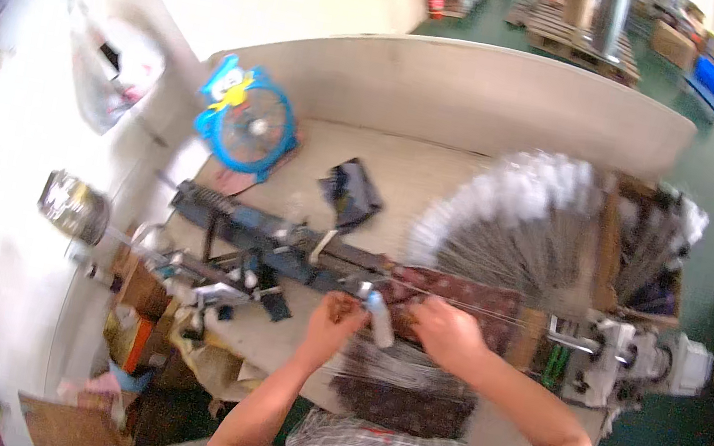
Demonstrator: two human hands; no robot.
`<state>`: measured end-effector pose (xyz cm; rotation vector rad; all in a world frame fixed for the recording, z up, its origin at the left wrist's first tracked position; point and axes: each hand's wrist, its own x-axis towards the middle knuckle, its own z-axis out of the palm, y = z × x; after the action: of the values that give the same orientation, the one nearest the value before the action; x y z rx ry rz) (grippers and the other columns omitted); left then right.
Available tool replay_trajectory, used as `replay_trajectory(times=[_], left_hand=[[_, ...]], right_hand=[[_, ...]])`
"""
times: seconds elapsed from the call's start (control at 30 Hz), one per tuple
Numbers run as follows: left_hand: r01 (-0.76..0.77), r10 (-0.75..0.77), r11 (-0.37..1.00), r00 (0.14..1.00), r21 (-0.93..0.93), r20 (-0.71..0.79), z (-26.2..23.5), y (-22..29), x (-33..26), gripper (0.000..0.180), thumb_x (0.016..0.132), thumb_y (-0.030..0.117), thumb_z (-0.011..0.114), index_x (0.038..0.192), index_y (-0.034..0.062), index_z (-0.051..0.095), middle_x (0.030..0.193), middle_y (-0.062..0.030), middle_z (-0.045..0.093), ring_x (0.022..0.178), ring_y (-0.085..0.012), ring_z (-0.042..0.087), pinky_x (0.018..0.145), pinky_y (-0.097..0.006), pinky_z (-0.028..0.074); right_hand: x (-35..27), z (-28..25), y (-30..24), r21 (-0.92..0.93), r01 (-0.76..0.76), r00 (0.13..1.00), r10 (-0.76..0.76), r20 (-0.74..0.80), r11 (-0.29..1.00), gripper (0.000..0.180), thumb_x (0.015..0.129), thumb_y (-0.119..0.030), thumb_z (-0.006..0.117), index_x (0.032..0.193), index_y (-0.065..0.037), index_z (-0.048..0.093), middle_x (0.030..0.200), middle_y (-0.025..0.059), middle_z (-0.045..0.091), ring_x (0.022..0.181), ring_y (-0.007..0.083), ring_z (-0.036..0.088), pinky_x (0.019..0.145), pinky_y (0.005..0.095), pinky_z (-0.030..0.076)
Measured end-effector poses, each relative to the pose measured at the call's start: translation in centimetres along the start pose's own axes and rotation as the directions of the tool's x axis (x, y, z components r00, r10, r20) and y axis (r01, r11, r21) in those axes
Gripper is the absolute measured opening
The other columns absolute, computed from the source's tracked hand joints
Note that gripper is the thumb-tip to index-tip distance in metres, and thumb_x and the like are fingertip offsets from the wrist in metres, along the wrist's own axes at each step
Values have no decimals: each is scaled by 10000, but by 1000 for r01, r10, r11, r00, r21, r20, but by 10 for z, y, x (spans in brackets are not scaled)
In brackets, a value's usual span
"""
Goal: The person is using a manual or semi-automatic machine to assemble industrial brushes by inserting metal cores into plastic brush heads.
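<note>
My left hand [338, 317] is closed, fingers curled, at the end of the dark bar of a bench machine [332, 257]. Whatever its fingertips hold is too blurred to make out. Just to its right, a small white bottle with a light blue top [380, 320] stands tilted between my hands. My right hand [449, 332] is closed in a pinch over a dark red patterned cloth [495, 307], close below thin pale rods or wires [457, 304]. What it pinches is hidden. More dark cloth and a bundle of thin strands [407, 370] lie nearest to me.
Thin rods with white fluffy ends [512, 212] fan out at the right, beside a wooden box [608, 248]. A metal clamp unit [624, 361] stands at the right end. A blue animal-shaped fan [250, 123] and a dark packet [350, 195] lie farther left.
</note>
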<state>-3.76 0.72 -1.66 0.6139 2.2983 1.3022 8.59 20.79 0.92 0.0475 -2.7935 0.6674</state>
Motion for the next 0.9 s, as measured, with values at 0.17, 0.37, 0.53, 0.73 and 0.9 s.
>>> replay_trajectory(times=[0.17,0.37,0.53,0.73,0.9], left_hand=[[208,-511,522,853,-827,-107,-84,-45,-20,364,822,420,640,951,87,566,821,-28,552,731,-153,562,676,-317,474],[195,-574,317,818,-928,-25,-110,-65,-16,262,835,350,637,897,96,620,764,14,589,700,-125,556,635,-282,465],[70,-605,184,794,-980,-57,-103,-68,-11,130,852,235,626,867,105,619,729,24,593,658,-103,548,597,-272,461],[-14,-577,161,810,-987,-105,-91,-62,-13,118,849,224,630,864,109,605,707,35,567,634,-93,531,571,-249,448],[-35,-610,308,760,-951,-225,-86,-62,-14,94,839,196,630,844,109,596,694,28,538,626,-79,503,551,-230,416]], right_hand=[[-5,-23,1,111,83,996,-81,-24,990,170,782,-119,615,941,-59,609,890,98,566,765,289,591,663,370,515],[6,-31,-14,198,-22,1000,20,14,980,218,771,-42,581,988,-22,584,891,137,566,795,330,588,673,393,502],[8,-51,-26,175,22,998,-30,46,984,267,746,-10,566,1012,-25,586,948,131,578,805,320,591,714,378,509],[4,-73,-31,161,-57,998,50,45,985,311,718,25,569,1023,-28,601,968,124,583,806,303,604,726,375,519],[3,-93,-28,104,-5,988,21,-151,995,264,714,-12,667,975,-33,634,848,130,622,747,306,608,650,361,507]])
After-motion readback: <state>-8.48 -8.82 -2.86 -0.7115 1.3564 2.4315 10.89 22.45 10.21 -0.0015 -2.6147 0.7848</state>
